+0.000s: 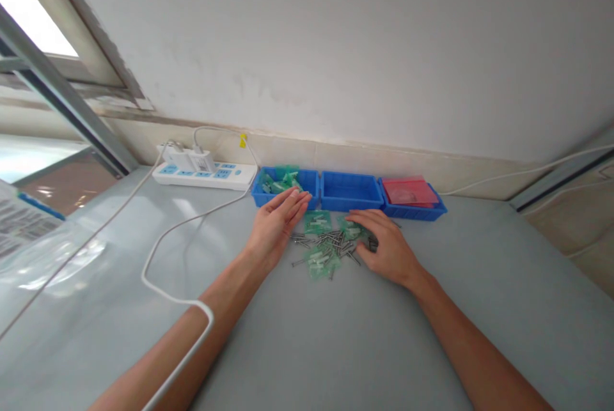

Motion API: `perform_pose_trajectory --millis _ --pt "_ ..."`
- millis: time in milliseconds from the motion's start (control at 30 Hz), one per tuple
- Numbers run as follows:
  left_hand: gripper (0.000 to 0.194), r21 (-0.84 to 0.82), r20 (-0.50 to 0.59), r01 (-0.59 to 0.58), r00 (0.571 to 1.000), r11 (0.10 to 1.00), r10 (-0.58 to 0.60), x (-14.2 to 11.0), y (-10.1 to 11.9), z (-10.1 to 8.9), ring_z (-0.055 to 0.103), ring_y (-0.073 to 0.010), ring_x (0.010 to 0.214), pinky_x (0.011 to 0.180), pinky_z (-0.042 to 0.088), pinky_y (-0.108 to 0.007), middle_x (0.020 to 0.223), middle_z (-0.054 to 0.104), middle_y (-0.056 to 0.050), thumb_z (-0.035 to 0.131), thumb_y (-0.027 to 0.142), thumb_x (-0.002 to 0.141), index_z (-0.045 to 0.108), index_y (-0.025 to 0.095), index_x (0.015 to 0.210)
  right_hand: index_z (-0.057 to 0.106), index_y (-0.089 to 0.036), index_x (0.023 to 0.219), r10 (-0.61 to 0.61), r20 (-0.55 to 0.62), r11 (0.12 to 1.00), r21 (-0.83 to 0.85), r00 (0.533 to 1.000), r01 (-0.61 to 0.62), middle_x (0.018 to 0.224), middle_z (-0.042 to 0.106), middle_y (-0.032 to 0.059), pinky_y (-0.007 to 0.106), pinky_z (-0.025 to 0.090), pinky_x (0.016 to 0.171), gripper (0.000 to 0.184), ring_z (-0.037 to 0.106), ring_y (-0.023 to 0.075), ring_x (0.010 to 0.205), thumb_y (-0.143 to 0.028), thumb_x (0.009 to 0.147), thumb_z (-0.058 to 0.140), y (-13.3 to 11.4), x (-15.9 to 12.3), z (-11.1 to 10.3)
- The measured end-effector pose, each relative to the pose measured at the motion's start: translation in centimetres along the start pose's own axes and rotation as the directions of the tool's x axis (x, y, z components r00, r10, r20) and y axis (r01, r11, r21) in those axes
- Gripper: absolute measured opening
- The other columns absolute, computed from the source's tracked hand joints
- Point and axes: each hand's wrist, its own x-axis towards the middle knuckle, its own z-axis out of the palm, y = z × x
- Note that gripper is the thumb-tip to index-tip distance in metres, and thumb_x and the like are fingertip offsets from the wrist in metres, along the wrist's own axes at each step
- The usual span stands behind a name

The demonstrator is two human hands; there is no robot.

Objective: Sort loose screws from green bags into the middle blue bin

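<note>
My left hand point(275, 225) is held beside the front edge of the left blue bin point(261, 197), its fingers stretched out and nothing visible in it. In that bin lie green plastic packets point(281, 182). My right hand point(386, 248) curves over the right side of a pile of metal screws point(338, 241), thumb and fingers apart. Its fingertips are at a green packet point(351, 228); whether they touch it I cannot tell. Another green packet point(317, 222) lies behind the screws, and one more packet point(320, 263) lies at the front of the pile.
The middle blue bin point(352, 192) is between the other two. Red plastic bags point(409, 192) rest in the right blue bin point(422, 211). A power strip point(240, 176) with chargers stands at left. A white cable point(158, 289) crosses above my left forearm. Clear plastic point(62, 264) lies far left.
</note>
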Motion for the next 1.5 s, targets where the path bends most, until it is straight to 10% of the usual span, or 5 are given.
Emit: perform_pose_trajectory --millis 633,900,1167,1500 --pt "0.043 0.357 0.245 -0.053 0.969 0.933 -0.038 -1.1 -0.8 -0.1 0.068 -0.0117 0.070 0.069 0.050 -0.020 0.083 0.077 -0.006 0.085 0.049 0.073 0.078 0.015 0.099 0.076 -0.022 0.115 -0.056 -0.050 0.998 0.035 0.997 0.058 0.112 0.079 0.0089 0.045 0.058 0.098 0.033 0.072 0.0243 0.105 -0.013 0.094 0.052 1.1 0.1 0.5" --pt "0.040 0.479 0.311 -0.184 0.950 0.858 0.030 -1.9 -1.2 0.4 0.071 -0.0183 0.078 0.068 0.050 -0.025 0.096 0.079 -0.009 0.084 0.047 0.074 0.079 0.017 0.099 0.073 -0.023 0.113 0.313 -0.321 0.915 0.354 0.894 -0.193 0.104 0.080 0.0070 0.041 0.064 0.085 0.030 0.078 0.0251 0.088 -0.038 0.086 0.074 -0.5 0.4 -0.1" --pt "0.036 0.529 0.436 -0.236 0.900 0.815 -0.022 -2.5 -1.7 0.6 0.071 -0.0179 0.080 0.070 0.053 -0.024 0.095 0.079 -0.007 0.081 0.043 0.078 0.080 0.020 0.105 0.065 -0.021 0.102 0.489 -0.111 0.649 0.709 0.865 -0.276 0.065 0.075 -0.0004 0.028 0.058 0.054 0.048 0.071 0.0188 0.055 -0.050 0.070 0.086 -1.7 1.1 -1.1" --pt "0.033 0.436 0.450 -0.172 0.892 0.883 -0.049 -2.4 -2.1 0.5 0.070 -0.0171 0.070 0.067 0.055 -0.025 0.080 0.078 -0.006 0.091 0.039 0.066 0.079 0.018 0.088 0.058 -0.024 0.125 0.363 0.012 0.610 0.753 0.932 -0.247 0.087 0.080 0.0031 0.030 0.060 0.066 0.055 0.076 0.0197 0.074 -0.045 0.079 0.081 -1.7 0.6 -0.6"
